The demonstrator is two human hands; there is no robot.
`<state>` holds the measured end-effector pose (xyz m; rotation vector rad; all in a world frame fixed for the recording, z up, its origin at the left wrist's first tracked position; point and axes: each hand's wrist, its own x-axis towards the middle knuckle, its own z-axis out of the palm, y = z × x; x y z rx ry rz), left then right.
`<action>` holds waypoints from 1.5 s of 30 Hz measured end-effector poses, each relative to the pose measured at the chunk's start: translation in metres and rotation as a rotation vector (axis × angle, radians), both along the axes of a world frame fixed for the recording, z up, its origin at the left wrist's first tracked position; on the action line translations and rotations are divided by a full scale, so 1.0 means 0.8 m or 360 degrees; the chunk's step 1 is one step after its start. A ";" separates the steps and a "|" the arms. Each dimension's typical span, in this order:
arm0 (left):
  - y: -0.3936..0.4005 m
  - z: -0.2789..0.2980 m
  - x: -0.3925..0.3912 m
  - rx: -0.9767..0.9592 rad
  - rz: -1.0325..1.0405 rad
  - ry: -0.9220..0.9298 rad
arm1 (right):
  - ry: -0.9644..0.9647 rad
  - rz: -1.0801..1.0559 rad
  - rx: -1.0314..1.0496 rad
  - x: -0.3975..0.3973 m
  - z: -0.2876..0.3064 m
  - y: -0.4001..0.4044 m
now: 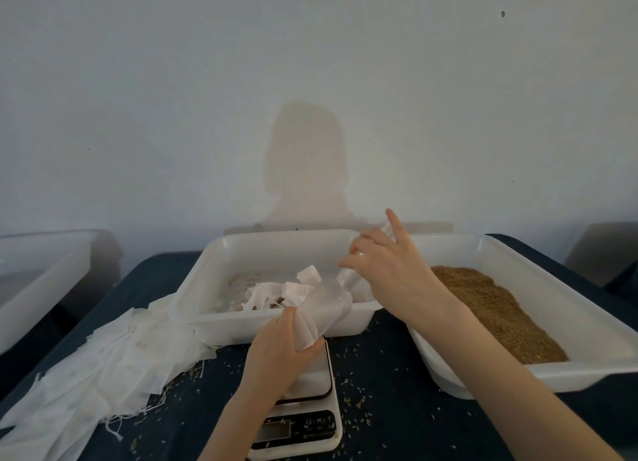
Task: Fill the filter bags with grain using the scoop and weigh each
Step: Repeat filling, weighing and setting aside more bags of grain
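Nearest the camera, a white scale (297, 422) stands on the dark cloth. From left: a heap of empty filter bags (103, 364); the left hand (279, 350) gripping a clear scoop (328, 305) together with a filter bag (305, 333) above the scale; a middle tray (207, 281) holding bags; the right hand (386, 264) pinching white bag material, index finger raised; grain (493, 312) in the right tray (518, 264).

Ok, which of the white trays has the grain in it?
The right-hand tray, beside the right hand, holds brown grain. The middle tray holds filter bags; the far-left tray shows no grain.
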<state>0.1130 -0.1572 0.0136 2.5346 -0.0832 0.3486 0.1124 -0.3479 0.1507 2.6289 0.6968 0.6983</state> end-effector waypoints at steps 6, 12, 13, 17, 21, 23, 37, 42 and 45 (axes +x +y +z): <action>0.001 0.013 0.011 -0.0235 -0.0122 -0.0096 | 0.0358 -0.0221 0.0415 0.021 -0.049 -0.068; 0.001 0.009 0.014 -0.0619 -0.0174 -0.0055 | 0.0569 -0.0578 0.0848 0.026 -0.087 -0.131; 0.003 0.005 0.014 -0.0639 -0.0198 -0.0008 | 0.0571 -0.0635 0.0879 0.026 -0.092 -0.138; 0.022 -0.020 0.009 -0.0329 -0.0127 0.0105 | 0.0667 -0.0870 0.0943 0.027 -0.106 -0.155; 0.044 -0.034 0.002 -0.0102 -0.0045 0.0102 | 0.0870 -0.1049 0.0871 0.029 -0.123 -0.164; 0.052 -0.035 0.001 -0.0156 -0.0048 0.0148 | 0.0931 -0.1114 0.0794 0.030 -0.131 -0.165; 0.099 -0.068 -0.018 -0.1101 0.0242 -0.0076 | 0.0552 -0.0993 0.0746 0.023 -0.114 -0.097; 0.101 -0.079 -0.019 -0.1141 0.0356 -0.0129 | 0.0346 -0.0496 0.1192 0.023 -0.117 -0.037; 0.103 -0.082 -0.020 -0.1072 0.0382 -0.0125 | 0.0515 -0.0287 0.1223 0.030 -0.141 0.001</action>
